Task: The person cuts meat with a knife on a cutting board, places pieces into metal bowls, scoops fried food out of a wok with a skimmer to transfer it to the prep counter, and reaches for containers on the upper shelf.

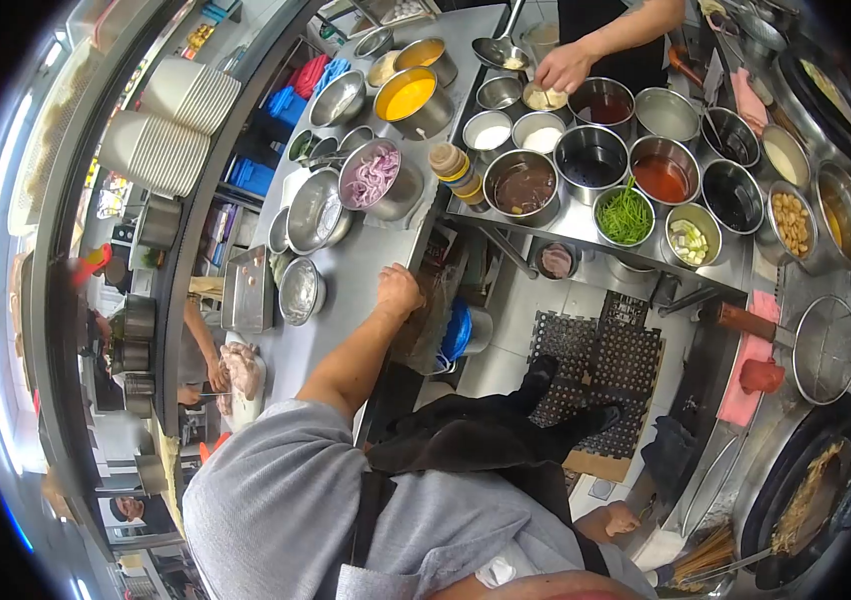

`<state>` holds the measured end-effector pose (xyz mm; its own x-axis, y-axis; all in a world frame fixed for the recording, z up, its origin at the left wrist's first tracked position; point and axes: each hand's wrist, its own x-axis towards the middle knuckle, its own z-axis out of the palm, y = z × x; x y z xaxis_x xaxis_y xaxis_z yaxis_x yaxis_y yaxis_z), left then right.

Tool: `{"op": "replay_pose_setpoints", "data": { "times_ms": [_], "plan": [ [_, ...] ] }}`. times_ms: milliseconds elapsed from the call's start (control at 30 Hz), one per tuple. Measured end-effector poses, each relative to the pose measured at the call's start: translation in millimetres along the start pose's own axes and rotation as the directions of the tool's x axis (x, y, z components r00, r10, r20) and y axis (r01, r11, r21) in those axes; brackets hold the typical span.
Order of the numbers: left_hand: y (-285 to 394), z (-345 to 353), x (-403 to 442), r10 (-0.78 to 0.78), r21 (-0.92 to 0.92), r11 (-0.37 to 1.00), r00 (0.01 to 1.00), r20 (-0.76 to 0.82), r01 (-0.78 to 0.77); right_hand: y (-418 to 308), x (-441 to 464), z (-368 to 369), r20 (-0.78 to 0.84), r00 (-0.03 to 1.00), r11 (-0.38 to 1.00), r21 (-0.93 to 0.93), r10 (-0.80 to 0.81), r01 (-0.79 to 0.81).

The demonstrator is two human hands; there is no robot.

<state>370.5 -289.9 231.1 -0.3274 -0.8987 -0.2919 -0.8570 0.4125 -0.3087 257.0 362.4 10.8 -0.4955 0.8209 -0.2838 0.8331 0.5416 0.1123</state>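
Grey shirt fills the bottom centre. Left hand rests loosely clenched at the counter's edge, mid-frame; right hand, lower right, is curled shut.

A co-worker is cut off by the top edge, the left hand's curled fingertips are hard to make out, and the right hand's grip is too small to tell.

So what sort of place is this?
Most likely a restaurant kitchen: metal pots of sauce and chopped greens crowd the metal counters, a mesh strainer lies at the right, and stacked bowls fill a shelf.
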Motion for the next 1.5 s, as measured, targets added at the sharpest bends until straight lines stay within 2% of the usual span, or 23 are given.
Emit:
{"op": "replay_pose_setpoints", "data": {
  "times_ms": [67, 300, 400, 467, 500, 633, 700, 733, 767, 800, 833, 867, 933, 1000, 1067, 1100, 1133, 1167, 1233, 1333, 1400, 1433, 1500],
  "plan": [
    [0, 2, -2, -0.008, 0.001, 1.000, 1.000, -0.029, 0.008, 3, -4, 4, -0.071, 0.995, 0.997, -0.015, -0.071, 0.070],
    [2, -3, -4, -0.017, -0.007, 1.000, 1.000, -0.024, 0.017, 16, -9, 5, -0.089, 0.994, 0.985, -0.168, -0.063, 0.048],
    [1, -7, -6, -0.010, -0.031, 0.999, 1.000, -0.022, 0.009, 37, 19, 37, -0.124, 0.982, 0.970, -0.216, -0.142, 0.113],
    [-1, -4, -4, -0.007, -0.054, 0.998, 1.000, 0.004, 0.007, 49, 35, 60, -0.301, 0.913, 0.923, -0.348, -0.277, 0.165],
    [-3, 3, 0, 0.014, -0.016, 1.000, 1.000, -0.022, -0.015, 51, 41, 67, -0.329, 0.905, 0.924, -0.351, -0.271, 0.149],
    [-3, 1, -3, 0.068, 0.052, 0.997, 0.995, -0.071, -0.064, 30, 30, 43, -0.201, 0.938, 0.926, -0.312, -0.283, 0.213],
    [-5, 3, -1, 0.051, -0.007, 0.999, 0.996, -0.077, -0.052, 12, 21, 26, -0.128, 0.928, 0.902, -0.316, -0.350, 0.296],
    [1, -20, -12, 0.099, 0.034, 0.995, 0.995, 0.006, -0.099, -3, 16, 20, -0.090, 0.909, 0.877, -0.317, -0.407, 0.362],
    [0, -17, -10, 0.102, 0.042, 0.994, 0.995, 0.020, -0.102, -23, 9, 17, -0.038, 0.874, 0.836, -0.313, -0.485, 0.451],
    [-4, -8, -10, 0.064, -0.062, 0.996, 0.998, -0.002, -0.064, -49, -9, 4, 0.015, 0.820, 0.779, -0.303, -0.572, 0.549],
    [-9, -22, -15, 0.110, -0.168, 0.981, 0.990, 0.083, -0.095, -72, -18, 4, 0.085, 0.739, 0.692, -0.294, -0.669, 0.660],
    [-14, 2, -8, 0.080, -0.113, 0.990, 0.994, -0.071, -0.088, -95, -31, 4, 0.164, 0.635, 0.583, -0.275, -0.755, 0.764],
    [-22, -20, -30, -0.013, -0.300, 0.954, 0.999, -0.030, 0.004, -139, -60, 2, 0.310, 0.368, 0.307, -0.229, -0.877, 0.924],
    [-35, -27, -48, 0.108, -0.456, 0.888, 0.991, 0.076, -0.062, -174, -84, -3, 0.456, 0.069, 0.009, -0.132, -0.887, 0.991],
    [-44, -12, -76, 0.113, -0.548, 0.832, 0.993, 0.017, -0.085, -212, -107, 7, 0.505, -0.199, -0.214, 0.028, -0.840, 0.976],
    [-48, -1, -92, 0.138, -0.608, 0.783, 0.990, -0.037, -0.132, -234, -122, 10, 0.488, -0.274, -0.259, 0.099, -0.829, 0.961],
    [-48, 14, -112, 0.099, -0.569, 0.807, 0.986, -0.135, -0.159, -251, -138, 5, 0.457, -0.305, -0.259, 0.163, -0.835, 0.952],
    [-52, 29, -131, 0.065, -0.528, 0.830, 0.970, -0.232, -0.182, -267, -176, -28, 0.406, -0.275, -0.207, 0.203, -0.872, 0.957],
    [-62, 69, -164, -0.018, -0.505, 0.852, 0.956, -0.293, -0.139, -290, -244, -83, 0.344, -0.236, -0.148, 0.262, -0.909, 0.954],
    [-80, 76, -222, -0.148, -0.549, 0.834, 0.981, -0.124, 0.057, -311, -241, -86, 0.312, -0.271, -0.192, 0.260, -0.911, 0.946],
    [-88, 85, -256, -0.272, -0.521, 0.833, 0.958, -0.089, 0.188, -297, -232, -104, 0.311, -0.275, -0.216, 0.211, -0.910, 0.953],
    [-88, 101, -267, -0.350, -0.525, 0.812, 0.932, -0.093, 0.253, -284, -231, -117, 0.385, -0.270, -0.238, 0.128, -0.883, 0.963],
    [-92, 111, -293, -0.377, -0.539, 0.797, 0.922, -0.092, 0.272, -274, -204, -116, 0.443, -0.286, -0.298, 0.044, -0.850, 0.954]
  ]
}}
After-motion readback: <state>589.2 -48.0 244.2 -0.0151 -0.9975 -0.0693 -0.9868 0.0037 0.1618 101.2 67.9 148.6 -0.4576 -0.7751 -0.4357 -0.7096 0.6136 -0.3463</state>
